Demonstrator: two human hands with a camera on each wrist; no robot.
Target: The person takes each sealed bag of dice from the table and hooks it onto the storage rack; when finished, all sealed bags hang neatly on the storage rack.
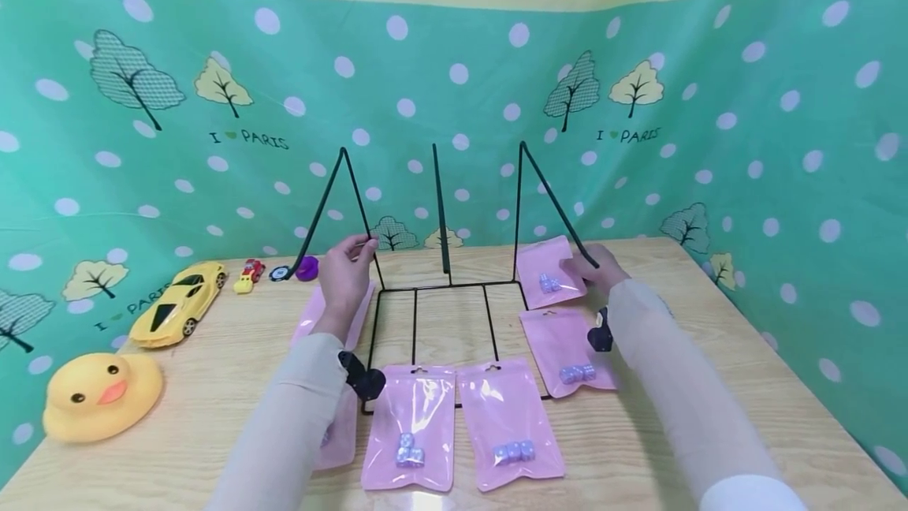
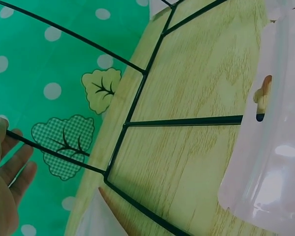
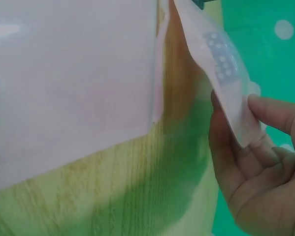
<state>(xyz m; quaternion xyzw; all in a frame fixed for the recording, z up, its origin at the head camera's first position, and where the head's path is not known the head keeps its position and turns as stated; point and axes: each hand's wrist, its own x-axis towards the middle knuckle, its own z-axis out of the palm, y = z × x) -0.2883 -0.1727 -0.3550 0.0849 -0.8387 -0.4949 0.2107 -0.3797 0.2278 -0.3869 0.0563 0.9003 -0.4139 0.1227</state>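
Evidently the left hand [image 1: 345,274] pinches a slanted rod of the black wire rack [image 1: 440,290] standing on the wooden desk [image 1: 709,385]; the right hand [image 1: 596,268] pinches the pink plastic pouch of dice [image 1: 548,270] beside the rack, by its edge. Light, limp and slippery, the pouch is probably best taken at a rim.

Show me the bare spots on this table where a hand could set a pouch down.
Bare wood lies right of the right hand, toward the table edge, and between yellow car and left hand. Crowded: pink pouches around the wire rack.
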